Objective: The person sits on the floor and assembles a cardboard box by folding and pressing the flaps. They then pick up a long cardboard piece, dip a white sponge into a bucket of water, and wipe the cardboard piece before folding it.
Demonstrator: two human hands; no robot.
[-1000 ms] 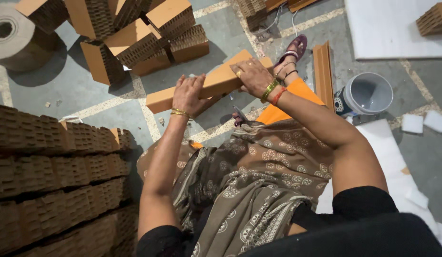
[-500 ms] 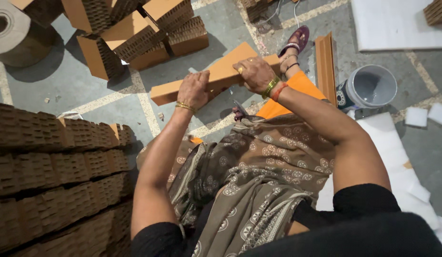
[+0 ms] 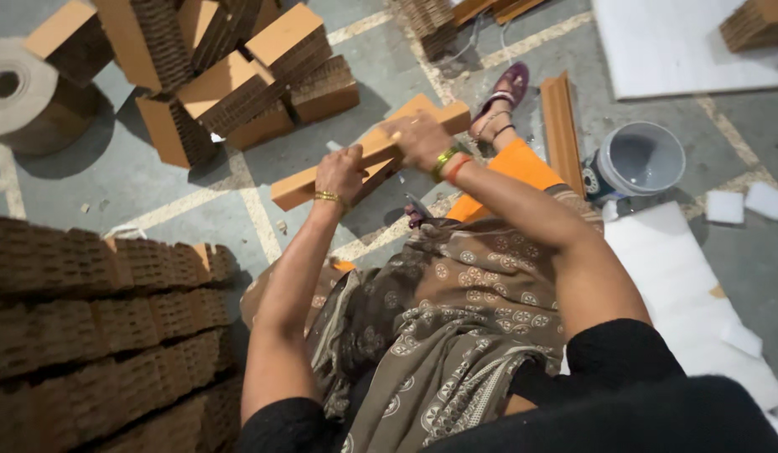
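Hands: left hand (image 3: 340,172) and right hand (image 3: 418,138) both clasp one long orange-faced cardboard block (image 3: 368,153), held slantwise above the floor (image 3: 154,180).
Left hand: fingers wrapped over the block near its lower end; gold bangle at the wrist.
Right hand: closed over the upper part of the block; gold and red bangles.
Block: raised in front of the seated person's knees.
Beyond: heap of similar honeycomb blocks (image 3: 230,80), paper roll (image 3: 24,92).
Right side: grey bucket (image 3: 640,159), white sheet (image 3: 682,42).
Near left: stacked brown honeycomb slabs (image 3: 87,327).
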